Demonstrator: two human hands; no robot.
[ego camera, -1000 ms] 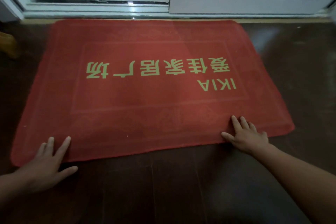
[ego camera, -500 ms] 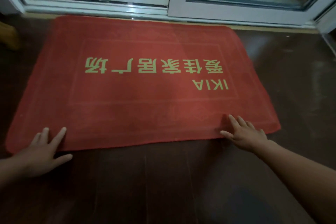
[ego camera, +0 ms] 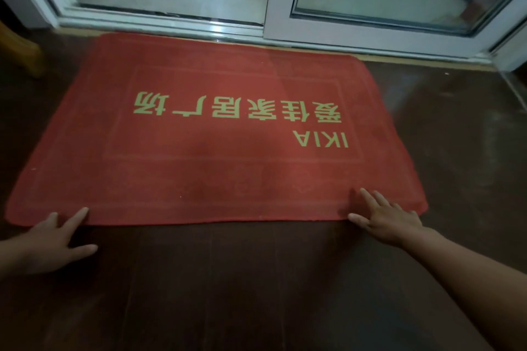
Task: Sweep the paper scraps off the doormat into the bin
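Red mat (ego camera: 199, 188) lies flat on floor (ego camera: 256, 279), far edge along door sill (ego camera: 159, 23). L hand (ego camera: 54, 239) is at its near-left corner and R hand (ego camera: 390, 222) by its near-right corner, both w/ fingers straight & spread, tips pressing the near edge, gripping nothing. No clear scraps or bin in view, so prob. the closing step, squaring the mat; next calls for a check for leftover bits.

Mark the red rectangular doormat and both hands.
Red rectangular doormat (ego camera: 199, 157): head view, bare middle.
Left hand (ego camera: 49, 239): head view, back of hand.
Right hand (ego camera: 390, 221): head view, back of hand.
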